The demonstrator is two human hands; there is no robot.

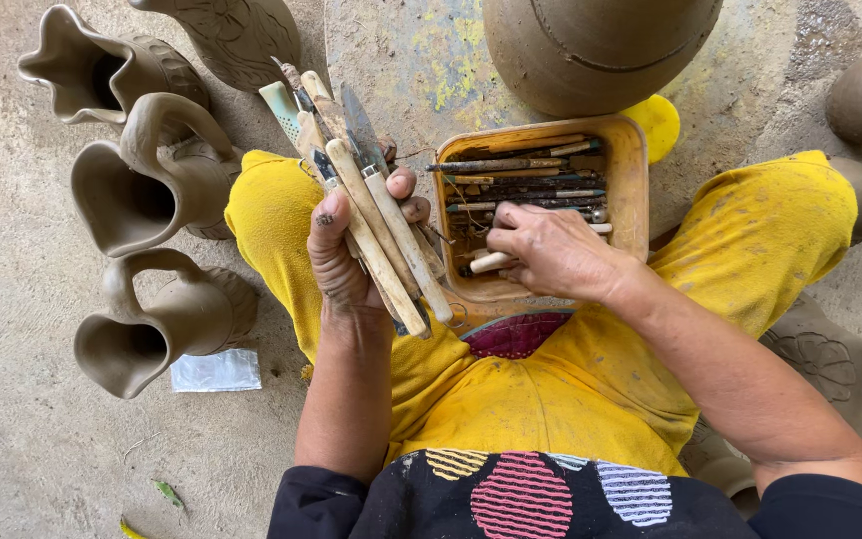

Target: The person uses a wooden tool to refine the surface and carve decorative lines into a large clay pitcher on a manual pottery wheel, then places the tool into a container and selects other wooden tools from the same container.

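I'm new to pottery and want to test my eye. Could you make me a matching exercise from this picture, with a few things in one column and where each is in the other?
Things:
1. Bundle of wooden-handled sculpting tools
2. Yellow plastic tray
3. Three unfired brown clay jugs
4. Small clear plastic bag

Places:
A. On the sandy ground beside the nearest jug
B. Gripped in the left hand
C. Between the knees, with the right hand reaching into it
D. Standing in a row beside the person's left leg

Pairs: 1-B, 2-C, 3-D, 4-A
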